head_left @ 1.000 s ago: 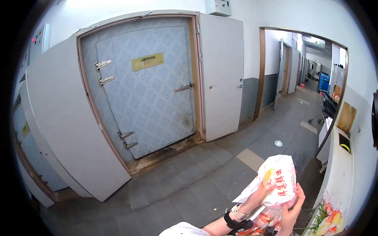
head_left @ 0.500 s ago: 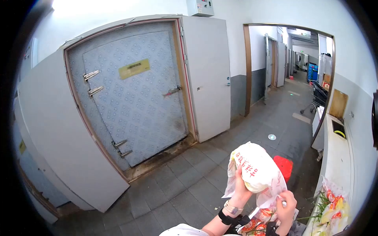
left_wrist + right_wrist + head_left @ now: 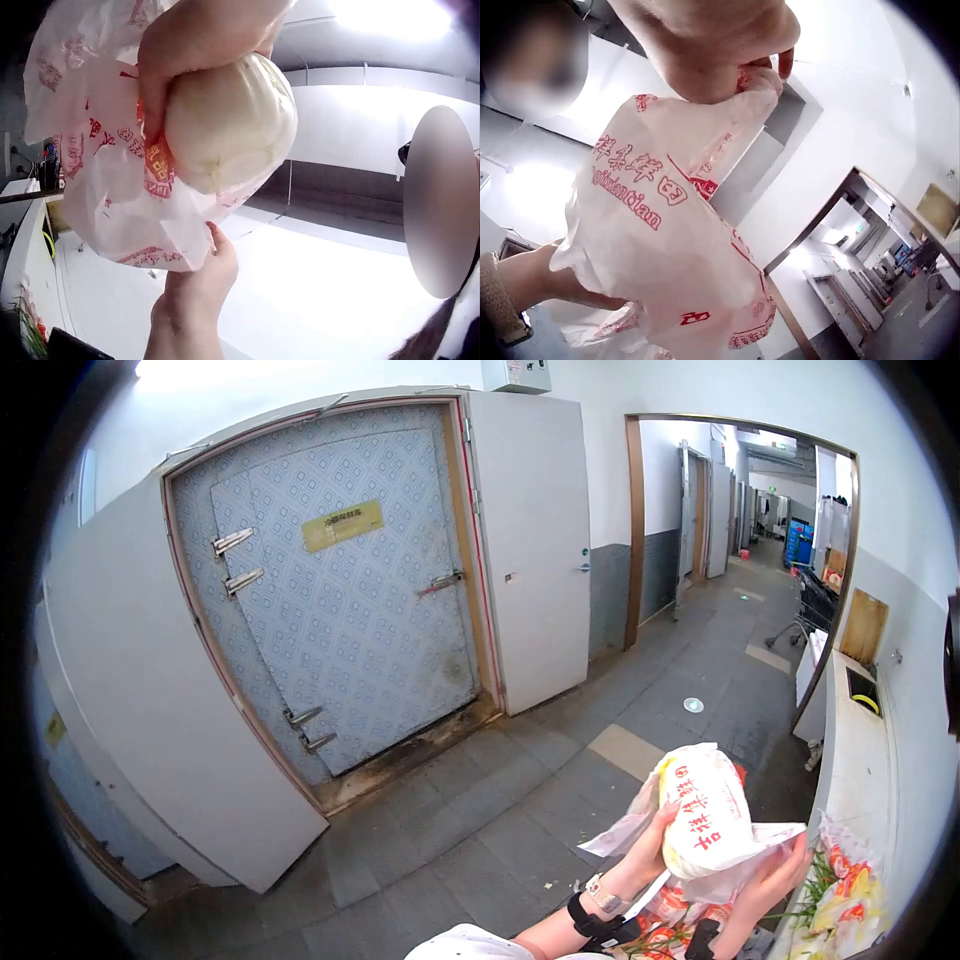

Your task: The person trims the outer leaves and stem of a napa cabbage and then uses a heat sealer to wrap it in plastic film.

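Vegetable (image 3: 229, 127) in curled left hand (image 3: 199, 41)

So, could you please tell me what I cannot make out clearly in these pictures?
- Pale vegetable: hidden by the printed wrapper in the right wrist view.
- Left hand's fingertips: behind that wrapper, same view.
- Packs below the hands: cut off by the head view's bottom edge.
- Door sign's lettering: too small, head view.

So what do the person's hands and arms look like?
The left hand has a pale watch and, behind it, a black strap. The right hand has its own dark strap. No gloves! White cloth shows by the left arm.
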`<state>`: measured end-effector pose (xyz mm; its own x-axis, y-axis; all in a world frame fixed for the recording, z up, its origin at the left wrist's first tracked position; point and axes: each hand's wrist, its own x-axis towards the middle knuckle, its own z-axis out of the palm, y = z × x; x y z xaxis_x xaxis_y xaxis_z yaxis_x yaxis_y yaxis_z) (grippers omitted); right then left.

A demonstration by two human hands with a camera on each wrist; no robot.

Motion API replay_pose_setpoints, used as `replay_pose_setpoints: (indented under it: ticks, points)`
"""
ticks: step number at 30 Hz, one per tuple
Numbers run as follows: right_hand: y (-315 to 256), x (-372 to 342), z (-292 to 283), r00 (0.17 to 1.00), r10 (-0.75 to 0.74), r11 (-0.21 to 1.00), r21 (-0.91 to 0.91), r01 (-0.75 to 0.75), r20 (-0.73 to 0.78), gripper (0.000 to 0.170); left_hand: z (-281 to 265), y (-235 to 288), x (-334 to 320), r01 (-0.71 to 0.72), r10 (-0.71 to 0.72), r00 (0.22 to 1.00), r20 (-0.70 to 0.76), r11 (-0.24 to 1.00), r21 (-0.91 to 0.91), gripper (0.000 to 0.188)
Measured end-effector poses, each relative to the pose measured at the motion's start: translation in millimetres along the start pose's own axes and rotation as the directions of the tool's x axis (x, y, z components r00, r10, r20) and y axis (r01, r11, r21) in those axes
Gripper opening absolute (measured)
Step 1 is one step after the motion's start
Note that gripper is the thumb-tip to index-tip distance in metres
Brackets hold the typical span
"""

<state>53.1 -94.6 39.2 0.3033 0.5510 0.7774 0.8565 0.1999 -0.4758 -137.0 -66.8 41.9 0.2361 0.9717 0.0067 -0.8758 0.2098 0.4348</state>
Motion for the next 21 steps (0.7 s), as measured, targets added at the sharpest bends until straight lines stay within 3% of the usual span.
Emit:
replay_pose_setpoints:
  ticks: [3, 4, 6, 9, 10, 13, 15, 17, 18, 19, 20, 21]
  points:
    - [0.7, -5.9, 13.3, 0.984, -0.042, 0.995, -0.08, 0.056, 0.171, 0.066, 0.0, 3.1, 0.8, 0.093, -0.091, 0.992, 0.092, 0.995, -0.021, 0.056]
    - [-14.2, -3.3, 8.6, 0.954, 0.068, 0.995, 0.049, -0.086, 0.292, 0.086, -0.3, 3.0, 2.5, 0.124, -0.118, 0.986, 0.117, 0.991, -0.046, 0.056]
    - [-5.5, -10.6, 28.1, 0.947, 0.222, 0.836, 0.455, -0.308, 0.234, 0.088, 0.4, 6.1, 0.4, 0.191, -0.189, 0.977, 0.094, 0.981, -0.015, 0.057]
    - [-12.1, -5.5, 35.8, 0.953, 0.297, 0.855, 0.461, -0.237, -0.06, 0.084, -0.7, 2.3, -0.4, 0.226, -0.221, 0.969, 0.113, 0.974, -0.033, 0.058]
    - [2.9, -2.9, 40.3, 0.921, 0.384, 0.651, 0.724, -0.228, -0.056, 0.083, 2.1, 2.9, -0.8, 0.239, -0.228, 0.964, 0.136, 0.969, -0.07, 0.058]
    - [-19.7, 16.5, 31.3, 0.818, 0.57, 0.277, 0.919, -0.28, 0.077, 0.067, 1.3, 8.3, 2.2, 0.286, -0.274, 0.952, 0.134, 0.956, -0.074, 0.058]
    - [0.6, 10.3, 40.5, 0.914, 0.405, 0.466, 0.852, -0.238, 0.034, 0.058, -0.2, 12.9, 3.7, 0.317, -0.309, 0.942, 0.129, 0.948, -0.039, 0.058]
    - [-10.2, 14.2, 33.5, 0.997, 0.059, 0.667, 0.742, -0.074, 0.046, 0.045, -3.5, 13.9, 8.1, 0.289, -0.262, 0.943, 0.207, 0.951, -0.113, 0.057]
    - [-16.1, 21.8, 29.9, 0.991, -0.105, 0.699, 0.715, 0.011, 0.087, 0.041, -5.3, 15.7, 10.3, 0.296, -0.243, 0.929, 0.278, 0.94, -0.169, 0.057]
    - [-16.7, 28.3, 29.3, 0.97, -0.157, 0.637, 0.77, -0.042, 0.183, 0.036, -7.4, 14.5, 12.4, 0.31, -0.221, 0.912, 0.346, 0.923, -0.226, 0.057]
    - [-34.4, 57.2, 12.9, 0.879, -0.454, 0.666, 0.71, 0.228, 0.144, 0.027, -13.4, 11.3, 16.6, 0.319, -0.178, 0.892, 0.416, 0.899, -0.299, 0.051]
    - [-45.4, 67.7, 11.7, 0.876, -0.456, 0.687, 0.687, 0.235, 0.156, 0.018, -7.5, 11.4, 13.7, 0.277, -0.193, 0.935, 0.296, 0.921, -0.274, 0.051]
